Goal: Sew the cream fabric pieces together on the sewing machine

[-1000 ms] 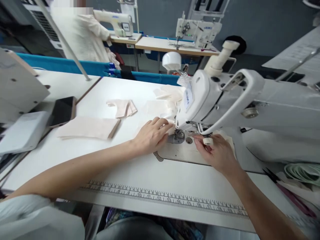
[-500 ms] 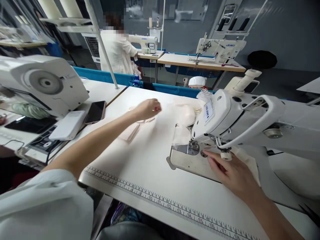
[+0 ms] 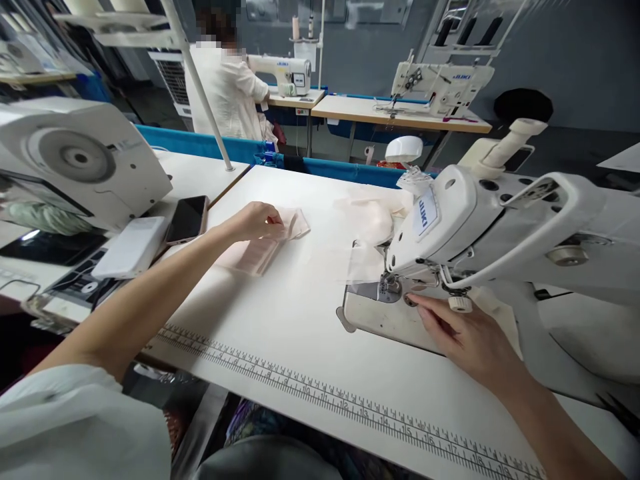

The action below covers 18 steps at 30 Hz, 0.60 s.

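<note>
My left hand (image 3: 257, 221) is at the small pale pink fabric pieces (image 3: 297, 225) on the left part of the white table (image 3: 280, 313), its fingers bent together on the fabric's edge. Folded pink pieces (image 3: 255, 257) lie just below it. My right hand (image 3: 457, 330) rests at the sewing machine (image 3: 425, 213), thumb and forefinger near a small round dark part on the bed, right of the presser foot (image 3: 389, 287). Whether those fingers hold anything is too small to tell. More pale fabric (image 3: 373, 223) lies behind and left of the needle area.
A phone (image 3: 187, 220) and a white box (image 3: 131, 248) lie at the left, beside another machine (image 3: 80, 160). A ruler strip (image 3: 300, 390) runs along the front edge. Behind the blue trough (image 3: 335, 171), a person (image 3: 225, 93) sits at a machine.
My left hand has moved left and closed on the pink fabric. My right hand has stayed by the presser foot. The view has shifted slightly.
</note>
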### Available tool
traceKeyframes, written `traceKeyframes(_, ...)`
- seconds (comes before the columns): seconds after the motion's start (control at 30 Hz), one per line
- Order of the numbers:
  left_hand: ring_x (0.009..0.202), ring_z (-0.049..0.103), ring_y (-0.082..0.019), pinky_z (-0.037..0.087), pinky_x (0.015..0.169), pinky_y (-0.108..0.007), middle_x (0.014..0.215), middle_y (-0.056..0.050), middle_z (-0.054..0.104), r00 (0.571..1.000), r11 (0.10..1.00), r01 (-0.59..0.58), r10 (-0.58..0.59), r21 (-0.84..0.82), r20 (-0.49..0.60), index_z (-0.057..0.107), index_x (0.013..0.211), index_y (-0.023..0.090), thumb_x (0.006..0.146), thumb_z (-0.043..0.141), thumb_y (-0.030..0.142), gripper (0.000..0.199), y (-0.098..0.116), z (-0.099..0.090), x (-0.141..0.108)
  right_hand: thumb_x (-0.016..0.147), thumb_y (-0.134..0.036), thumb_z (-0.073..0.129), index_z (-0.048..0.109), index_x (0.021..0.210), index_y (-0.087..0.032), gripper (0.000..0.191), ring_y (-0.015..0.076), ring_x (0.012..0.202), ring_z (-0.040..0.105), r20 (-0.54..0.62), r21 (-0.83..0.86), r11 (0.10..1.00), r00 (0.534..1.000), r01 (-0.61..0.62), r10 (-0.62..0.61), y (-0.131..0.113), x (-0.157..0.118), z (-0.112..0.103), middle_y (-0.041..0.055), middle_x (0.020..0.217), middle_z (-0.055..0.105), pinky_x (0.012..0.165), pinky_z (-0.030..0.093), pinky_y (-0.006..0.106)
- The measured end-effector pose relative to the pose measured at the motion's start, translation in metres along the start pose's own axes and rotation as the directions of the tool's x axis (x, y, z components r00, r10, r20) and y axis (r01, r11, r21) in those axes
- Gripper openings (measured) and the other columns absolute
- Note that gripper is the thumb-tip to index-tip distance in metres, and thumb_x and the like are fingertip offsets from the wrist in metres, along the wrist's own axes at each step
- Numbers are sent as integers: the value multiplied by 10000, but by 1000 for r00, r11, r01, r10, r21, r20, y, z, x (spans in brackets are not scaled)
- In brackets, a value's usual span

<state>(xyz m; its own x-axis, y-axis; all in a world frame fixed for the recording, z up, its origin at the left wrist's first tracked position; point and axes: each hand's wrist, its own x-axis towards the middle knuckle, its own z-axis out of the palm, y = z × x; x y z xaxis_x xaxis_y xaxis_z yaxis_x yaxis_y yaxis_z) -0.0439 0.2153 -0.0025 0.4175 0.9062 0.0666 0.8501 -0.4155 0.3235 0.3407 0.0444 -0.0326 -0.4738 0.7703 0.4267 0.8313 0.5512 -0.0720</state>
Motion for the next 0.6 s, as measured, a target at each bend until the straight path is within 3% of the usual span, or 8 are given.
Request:
traceKeyframes(0.1,575,599,-152,437,560,-234,714,-49,694,999,999,36,-36,-28,3,704,810,138,770,526,413,330,-1,-3,-4,966,-278,396,689,1088,-186,330,203,619,641,-3,1,1000,1000,18,-18,1,0,1,25,605,670,597,472,332)
traceKeyframes(0.2,688,623,-159,459,635,-233,846,-65,701,1000,999,8,-9,-41,-20,700,826,150,744,562,419,314,3,-1,-7,959,-277,406,691,1100,-200,326,191,554,613,12,25,1000,1000,5,-6,1,-1,3,6,553,642,582,465,327)
traceKeyframes(0.37,717,604,-165,441,673,-240,830,-61,688,999,997,-13,10,-70,-42,686,713,158,708,568,383,254,6,2,-5,953,-288,420,697,1100,-228,320,164,464,549,26,41,999,999,-31,30,2,-2,4,-13,522,619,574,452,324)
traceKeyframes(0.6,627,584,-155,408,544,-243,740,-48,710,991,969,134,-137,-209,-1,724,778,167,701,600,430,301,-6,-9,-3,962,-275,398,691,1101,-184,337,186,553,610,27,41,999,1000,-4,3,1,-2,3,3,546,638,581,453,322)
